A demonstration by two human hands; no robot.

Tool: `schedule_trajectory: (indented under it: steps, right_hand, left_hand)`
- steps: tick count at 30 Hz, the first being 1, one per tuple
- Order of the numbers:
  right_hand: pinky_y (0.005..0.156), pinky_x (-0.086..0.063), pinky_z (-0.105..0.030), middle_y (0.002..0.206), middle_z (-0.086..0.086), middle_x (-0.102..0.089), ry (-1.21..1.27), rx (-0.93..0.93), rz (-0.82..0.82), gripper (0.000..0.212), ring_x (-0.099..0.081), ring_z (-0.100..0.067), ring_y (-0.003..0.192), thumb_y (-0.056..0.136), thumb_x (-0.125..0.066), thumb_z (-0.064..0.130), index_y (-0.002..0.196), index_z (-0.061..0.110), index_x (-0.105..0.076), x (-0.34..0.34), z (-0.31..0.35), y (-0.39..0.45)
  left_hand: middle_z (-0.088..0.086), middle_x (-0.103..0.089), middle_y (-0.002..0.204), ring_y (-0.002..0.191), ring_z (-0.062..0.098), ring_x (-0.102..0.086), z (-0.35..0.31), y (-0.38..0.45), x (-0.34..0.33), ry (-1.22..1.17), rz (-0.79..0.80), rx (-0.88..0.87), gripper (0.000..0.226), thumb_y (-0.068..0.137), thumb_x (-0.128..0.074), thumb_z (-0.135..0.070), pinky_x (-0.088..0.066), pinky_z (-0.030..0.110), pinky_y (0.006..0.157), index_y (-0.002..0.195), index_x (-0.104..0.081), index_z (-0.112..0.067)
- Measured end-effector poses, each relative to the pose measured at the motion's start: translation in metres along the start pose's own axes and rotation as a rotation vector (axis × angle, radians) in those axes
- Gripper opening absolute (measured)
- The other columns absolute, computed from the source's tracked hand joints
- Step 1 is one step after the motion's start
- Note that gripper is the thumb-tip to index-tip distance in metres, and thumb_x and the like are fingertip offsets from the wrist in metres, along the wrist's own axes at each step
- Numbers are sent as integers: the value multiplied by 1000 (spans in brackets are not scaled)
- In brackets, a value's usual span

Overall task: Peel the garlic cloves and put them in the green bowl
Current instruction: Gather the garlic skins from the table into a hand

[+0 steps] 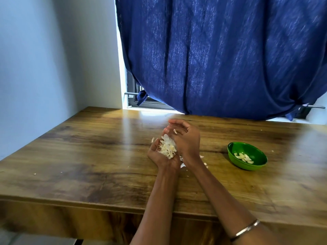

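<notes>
Several peeled garlic cloves (pixel 243 157) are held in the green bowl (pixel 235 147), right of the right hand (pixel 184 137). Papery garlic skins (pixel 167 146), light and brittle, are cupped in the left hand (pixel 159 154); the right hand is curved open alongside. Cloves are judged firm, slippery, best pinched sideways.

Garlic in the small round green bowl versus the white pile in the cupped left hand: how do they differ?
The peeled garlic cloves in the small round green bowl look smooth, plump and pale cream; the heap of papery garlic skins is thin, flaky and ragged. The cloves lie still in the bowl on the wooden table; the skins sit in the cupped left hand, the right hand beside them. Both are whitish.
</notes>
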State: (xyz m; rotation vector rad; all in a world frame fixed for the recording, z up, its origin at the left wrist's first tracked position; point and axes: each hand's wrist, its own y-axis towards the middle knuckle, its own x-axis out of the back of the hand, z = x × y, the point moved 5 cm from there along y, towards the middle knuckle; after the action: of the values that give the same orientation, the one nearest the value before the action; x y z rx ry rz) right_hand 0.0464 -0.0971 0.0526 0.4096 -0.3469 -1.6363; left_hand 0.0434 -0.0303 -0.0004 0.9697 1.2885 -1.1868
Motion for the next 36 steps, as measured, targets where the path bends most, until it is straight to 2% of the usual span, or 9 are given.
schedule_trajectory:
  steps: [5,9,16,19,23,26,28,32,36]
  right_hand:
    - [82,-61,-33,92,6,-78,-77,3,-18,18,-74,-9,88,81,-83,16,96,21,-76,13,3,13]
    - [87,-60,-34,94,5,-77,-116,-38,-88,11,-73,-10,90,94,-67,22,102,22,-75,50,2,20]
    - [94,-54,-40,121,5,-69,-655,-152,127,33,-66,-12,101,107,-39,32,130,30,-62,105,-33,-24]
    - [119,-30,-50,162,0,-30,-950,-240,348,54,-30,-25,149,107,-25,47,157,26,-27,93,-48,-38]
    - [125,-13,-47,167,-2,-11,-957,-229,456,66,-4,-27,155,104,-18,55,160,19,-16,50,-55,-31]
    - [118,-33,-39,156,-7,-42,-853,-172,480,64,-38,-25,144,105,-21,52,156,14,-30,19,-56,-28]
    - [95,-51,-35,122,-8,-68,-653,-201,443,67,-64,-22,110,103,-22,54,144,10,-50,17,-49,-22]
    - [96,-49,-40,123,-22,-67,-615,-120,322,59,-64,-36,114,106,-25,46,120,11,-70,42,-39,8]
    - [87,-49,-39,101,-10,-72,-797,-241,524,62,-66,-23,89,107,-24,51,120,8,-66,37,-57,8]
  left_hand:
    - [25,-72,109,94,34,-73,1,0,-2,23,-2,21,48,96,-31,-19,-59,43,91,116,-66,9]
    - [29,-67,120,113,41,-63,2,1,-1,-10,-28,52,49,97,-31,-18,-43,49,112,122,-61,12]
    - [27,-71,111,106,38,-67,2,-2,-2,20,-26,38,46,98,-32,-17,-50,46,101,116,-65,10]
    - [27,-70,115,106,38,-67,-1,-3,-4,29,-26,16,48,98,-30,-16,-51,46,100,119,-63,11]
    - [28,-72,108,109,39,-66,-13,3,-5,45,-18,8,47,97,-30,-15,-45,48,111,113,-65,12]
    - [29,-71,109,111,40,-65,-29,4,-7,49,-4,0,46,97,-30,-13,-43,50,113,113,-63,13]
    - [29,-71,113,111,40,-66,-41,3,-10,77,3,-7,46,98,-30,-13,-44,49,111,118,-62,13]
    - [28,-69,119,112,40,-65,-63,5,-16,94,24,-21,46,100,-30,-14,-45,50,108,120,-61,12]
    - [29,-70,116,109,40,-66,-90,7,-18,112,14,-59,46,100,-29,-15,-46,50,107,115,-63,13]
